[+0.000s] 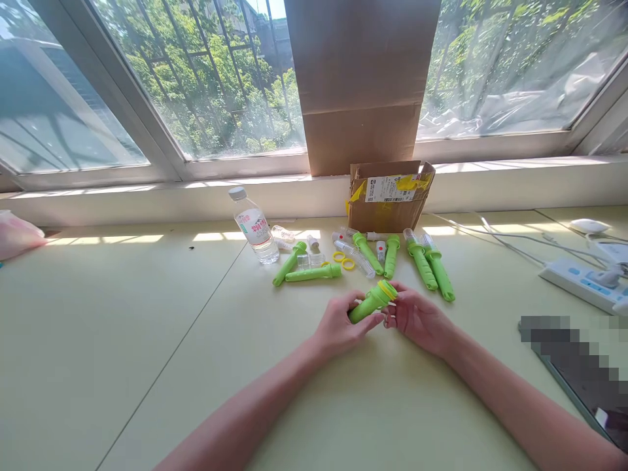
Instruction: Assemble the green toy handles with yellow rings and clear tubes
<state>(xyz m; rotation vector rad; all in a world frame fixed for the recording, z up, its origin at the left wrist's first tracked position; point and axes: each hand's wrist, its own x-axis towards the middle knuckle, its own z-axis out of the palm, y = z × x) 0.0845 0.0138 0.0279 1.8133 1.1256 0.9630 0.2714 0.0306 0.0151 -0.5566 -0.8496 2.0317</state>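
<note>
My left hand is closed round a green ribbed handle, held tilted with its wide end up to the right. A yellow ring sits around that wide end. My right hand is at the wide end, palm turned up, its fingertips bent close beside the rim; whether they grip it is hard to tell. Beyond my hands lie more green handles, loose yellow rings and clear plastic tubes. Two green handles with clear caps lie to the right.
A water bottle stands at the back left of the parts. Behind them is an open cardboard box. On the right are a power strip with cables and a dark, partly blurred device. A pink bag lies far left.
</note>
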